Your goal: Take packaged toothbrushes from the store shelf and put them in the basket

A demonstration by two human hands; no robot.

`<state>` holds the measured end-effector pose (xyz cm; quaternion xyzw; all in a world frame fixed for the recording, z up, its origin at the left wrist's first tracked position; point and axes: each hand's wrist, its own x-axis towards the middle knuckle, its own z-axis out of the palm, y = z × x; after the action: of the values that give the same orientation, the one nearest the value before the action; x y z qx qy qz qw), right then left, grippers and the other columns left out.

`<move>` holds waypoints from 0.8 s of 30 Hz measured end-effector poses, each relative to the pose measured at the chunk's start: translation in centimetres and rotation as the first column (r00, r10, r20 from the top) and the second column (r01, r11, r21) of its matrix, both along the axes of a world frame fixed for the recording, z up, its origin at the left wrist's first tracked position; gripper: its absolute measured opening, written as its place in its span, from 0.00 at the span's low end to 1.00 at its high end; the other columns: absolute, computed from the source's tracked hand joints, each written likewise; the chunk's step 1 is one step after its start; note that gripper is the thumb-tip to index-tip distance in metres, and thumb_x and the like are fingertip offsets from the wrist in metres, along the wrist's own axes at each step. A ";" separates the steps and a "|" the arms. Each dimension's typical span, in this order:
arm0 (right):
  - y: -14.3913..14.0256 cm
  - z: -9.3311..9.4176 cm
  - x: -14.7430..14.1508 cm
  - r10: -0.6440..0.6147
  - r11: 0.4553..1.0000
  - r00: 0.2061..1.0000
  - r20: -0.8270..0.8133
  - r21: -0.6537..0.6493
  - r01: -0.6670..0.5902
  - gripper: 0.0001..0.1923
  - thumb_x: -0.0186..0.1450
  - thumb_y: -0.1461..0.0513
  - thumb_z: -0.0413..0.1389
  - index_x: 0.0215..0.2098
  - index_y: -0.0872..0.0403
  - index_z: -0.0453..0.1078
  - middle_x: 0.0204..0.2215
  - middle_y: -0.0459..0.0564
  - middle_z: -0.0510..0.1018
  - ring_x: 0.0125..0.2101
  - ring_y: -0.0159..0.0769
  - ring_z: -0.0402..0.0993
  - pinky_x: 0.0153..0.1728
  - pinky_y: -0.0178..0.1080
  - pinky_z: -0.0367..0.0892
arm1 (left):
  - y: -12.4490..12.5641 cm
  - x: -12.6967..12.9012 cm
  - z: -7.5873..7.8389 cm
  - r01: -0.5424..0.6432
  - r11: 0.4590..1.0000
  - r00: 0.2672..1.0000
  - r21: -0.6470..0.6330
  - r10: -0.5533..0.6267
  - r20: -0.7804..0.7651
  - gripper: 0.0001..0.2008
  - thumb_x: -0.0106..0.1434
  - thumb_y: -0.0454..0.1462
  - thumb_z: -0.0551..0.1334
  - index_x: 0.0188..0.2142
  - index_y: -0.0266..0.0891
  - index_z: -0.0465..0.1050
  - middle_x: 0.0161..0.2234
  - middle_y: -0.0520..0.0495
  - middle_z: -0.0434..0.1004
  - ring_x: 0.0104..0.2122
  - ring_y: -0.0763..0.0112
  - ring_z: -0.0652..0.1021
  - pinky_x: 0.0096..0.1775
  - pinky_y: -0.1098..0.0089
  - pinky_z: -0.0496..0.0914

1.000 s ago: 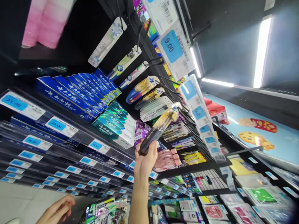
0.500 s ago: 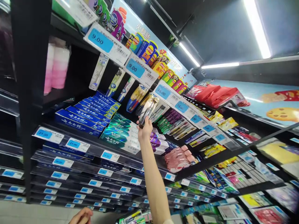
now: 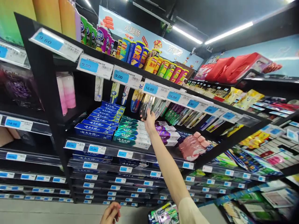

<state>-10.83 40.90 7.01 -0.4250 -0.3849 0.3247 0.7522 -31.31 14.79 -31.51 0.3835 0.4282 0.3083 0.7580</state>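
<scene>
Right hand (image 3: 150, 122): is gripping a toothbrush pack (image 3: 146, 107);
Left hand (image 3: 111, 213): is hanging half-curled, seemingly empty;
Pack: is apparently being positioned; next move is needing steadiness

I make out black and pale gold on the toothbrush pack (image 3: 147, 107) at centre. Clockwise from it I get red bags (image 3: 233, 68) at 2 o'clock, pink packs (image 3: 191, 147) at 4, purple-and-white boxes (image 3: 167, 135) at 5, teal boxes (image 3: 128, 138) with shimmering bands at 7, white-lettered blue boxes (image 3: 93, 129) at 8, and white-to-pink cylinders (image 3: 68, 95) at 9.
</scene>
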 end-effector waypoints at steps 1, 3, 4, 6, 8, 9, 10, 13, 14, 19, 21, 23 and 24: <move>-0.2 0.1 0.1 0.011 1.000 1.000 -0.007 -0.014 -0.011 0.18 0.69 0.48 0.62 0.37 0.50 0.64 0.28 0.43 0.81 0.20 0.28 0.75 0.15 0.28 0.64 | 0.0 0.0 0.3 -0.015 1.000 1.000 0.005 0.015 -0.013 0.31 0.45 0.67 0.68 0.30 0.44 0.74 0.23 0.52 0.74 0.25 0.67 0.73 0.30 0.69 0.61; -1.0 0.3 0.4 0.034 0.998 0.998 -0.060 -0.055 -0.038 0.16 0.68 0.50 0.64 0.39 0.51 0.67 0.28 0.43 0.80 0.24 0.30 0.78 0.17 0.29 0.69 | -0.1 -0.1 0.7 -0.044 0.999 0.998 0.010 0.044 -0.036 0.29 0.46 0.66 0.68 0.29 0.44 0.74 0.22 0.53 0.73 0.24 0.67 0.72 0.29 0.69 0.60; -1.4 0.3 0.6 0.049 0.995 0.992 -0.120 -0.082 -0.059 0.14 0.69 0.52 0.65 0.40 0.52 0.68 0.29 0.44 0.80 0.26 0.31 0.80 0.19 0.29 0.72 | 0.0 -0.1 0.8 -0.034 0.999 0.999 0.006 0.035 -0.042 0.28 0.46 0.65 0.68 0.28 0.45 0.74 0.22 0.53 0.73 0.24 0.67 0.72 0.30 0.68 0.60; -2.6 0.3 0.8 0.098 0.977 0.950 -0.298 -0.152 -0.148 0.11 0.71 0.56 0.62 0.46 0.54 0.70 0.32 0.48 0.81 0.31 0.34 0.83 0.26 0.30 0.79 | 0.1 -0.1 0.8 -0.009 1.000 0.999 -0.004 0.009 -0.053 0.27 0.44 0.65 0.69 0.27 0.46 0.74 0.22 0.53 0.74 0.24 0.66 0.73 0.30 0.68 0.60; -4.1 0.1 0.7 0.129 0.937 0.865 -0.486 -0.226 -0.267 0.15 0.73 0.59 0.58 0.55 0.56 0.66 0.38 0.53 0.81 0.37 0.37 0.84 0.32 0.33 0.83 | 0.1 0.1 0.6 -0.016 1.000 0.997 -0.003 0.016 -0.074 0.27 0.43 0.65 0.69 0.26 0.48 0.75 0.21 0.53 0.74 0.23 0.64 0.73 0.30 0.66 0.61; -5.0 0.0 0.5 0.133 0.915 0.821 -0.555 -0.249 -0.317 0.19 0.74 0.60 0.57 0.60 0.56 0.62 0.42 0.56 0.81 0.40 0.39 0.85 0.34 0.36 0.84 | 0.2 0.2 0.4 -0.033 0.999 0.996 0.001 0.033 -0.086 0.27 0.43 0.66 0.69 0.26 0.49 0.75 0.21 0.53 0.74 0.23 0.63 0.73 0.29 0.66 0.61; -6.0 -0.2 0.2 0.142 0.898 0.786 -0.601 -0.255 -0.358 0.23 0.74 0.60 0.57 0.63 0.56 0.58 0.46 0.59 0.80 0.42 0.41 0.85 0.35 0.38 0.85 | 0.2 0.3 0.2 -0.051 0.999 0.994 0.006 0.052 -0.098 0.27 0.43 0.67 0.68 0.25 0.50 0.74 0.20 0.53 0.74 0.22 0.63 0.73 0.28 0.65 0.61; -9.7 -0.8 -0.6 0.251 0.872 0.741 -0.622 -0.188 -0.453 0.22 0.73 0.63 0.56 0.62 0.57 0.59 0.51 0.62 0.79 0.46 0.41 0.85 0.39 0.37 0.84 | 0.2 0.6 -0.2 -0.039 0.999 0.993 -0.010 0.037 -0.108 0.27 0.43 0.66 0.68 0.25 0.48 0.73 0.20 0.52 0.74 0.21 0.66 0.72 0.27 0.67 0.61; -11.3 -1.1 -0.7 0.322 0.852 0.734 -0.598 -0.155 -0.500 0.19 0.73 0.64 0.56 0.60 0.58 0.62 0.51 0.62 0.80 0.45 0.40 0.85 0.38 0.34 0.83 | 0.2 0.6 -0.3 -0.017 1.000 0.994 -0.018 0.014 -0.107 0.27 0.43 0.65 0.69 0.26 0.47 0.73 0.20 0.52 0.74 0.21 0.67 0.72 0.27 0.68 0.61; -20.4 -5.3 2.2 0.634 0.687 0.681 -0.367 -0.136 -0.713 0.17 0.67 0.55 0.64 0.49 0.55 0.70 0.37 0.54 0.83 0.27 0.38 0.82 0.18 0.31 0.74 | 0.5 0.0 -0.5 0.072 0.996 0.993 -0.045 -0.076 -0.092 0.27 0.45 0.62 0.70 0.29 0.43 0.73 0.22 0.52 0.74 0.22 0.71 0.72 0.27 0.71 0.59; -24.4 -8.9 4.3 0.630 0.671 0.683 -0.370 -0.183 -0.719 0.21 0.63 0.51 0.67 0.48 0.53 0.71 0.33 0.52 0.83 0.24 0.40 0.81 0.14 0.32 0.71 | 0.5 -0.2 -0.7 0.083 0.995 0.991 -0.058 -0.088 -0.096 0.27 0.45 0.61 0.71 0.29 0.43 0.73 0.22 0.52 0.73 0.21 0.71 0.71 0.27 0.71 0.58; -28.7 -13.6 5.7 0.520 0.719 0.726 -0.450 -0.229 -0.656 0.23 0.61 0.47 0.68 0.47 0.51 0.72 0.29 0.50 0.81 0.19 0.39 0.78 0.11 0.30 0.65 | 0.4 -0.2 -1.0 0.087 0.993 0.990 -0.073 -0.095 -0.107 0.26 0.45 0.60 0.71 0.29 0.43 0.73 0.22 0.51 0.73 0.22 0.70 0.71 0.27 0.70 0.57; -30.8 -16.2 5.9 0.430 0.761 0.752 -0.499 -0.249 -0.599 0.23 0.60 0.46 0.69 0.45 0.50 0.73 0.27 0.48 0.80 0.17 0.36 0.76 0.10 0.29 0.62 | 0.4 -0.1 -1.2 0.088 0.993 0.989 -0.081 -0.097 -0.112 0.25 0.45 0.59 0.71 0.29 0.43 0.73 0.23 0.51 0.73 0.22 0.70 0.71 0.27 0.70 0.57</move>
<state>-4.92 10.08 -9.22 -0.3628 -0.2475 0.6756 0.5922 -31.40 15.14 -32.72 0.3909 0.4646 0.2337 0.7594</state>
